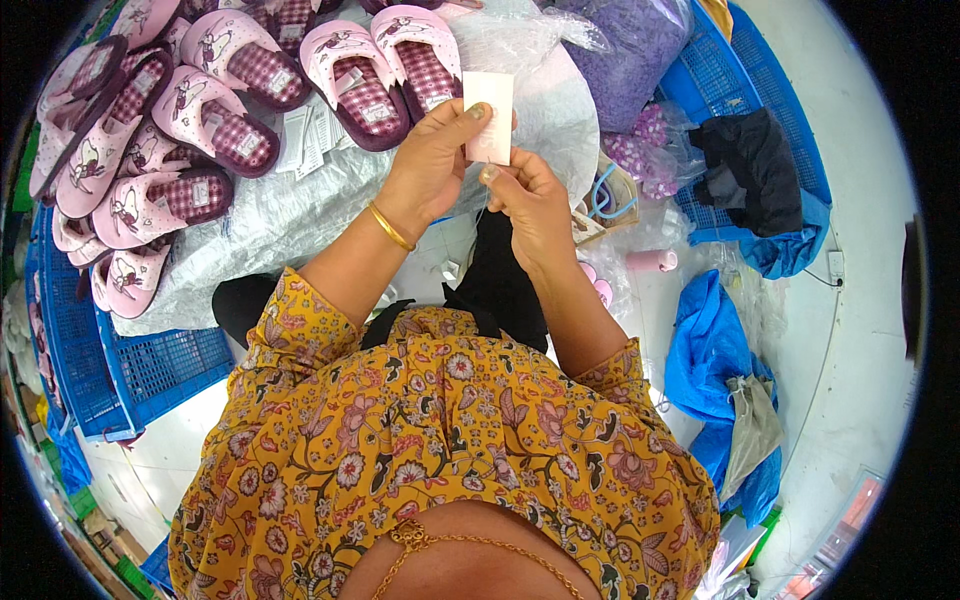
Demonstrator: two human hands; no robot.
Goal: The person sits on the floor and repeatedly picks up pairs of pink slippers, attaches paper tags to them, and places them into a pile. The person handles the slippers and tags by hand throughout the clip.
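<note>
Between my two hands is a pale pink card tag [490,118], held upright. My left hand [440,150] pinches its left side, thumb across the front. At the tag's lower end, the thumb and fingers of my right hand [525,195] are pressed together on what looks like a thin string, too fine to make out well. Just beyond my left hand lies a pair of pink slippers [352,75] with dark plum checked insoles and a printed figure on the upper. Loose white tags [308,135] lie beside that pair.
More pink slippers [150,200] are heaped at the left above blue crates [170,370]. Plastic sheeting [250,235] covers the work surface. At the right stand a purple bag [635,60], a blue crate [790,150] with black cloth [745,165], and blue sacks [710,345] on the floor.
</note>
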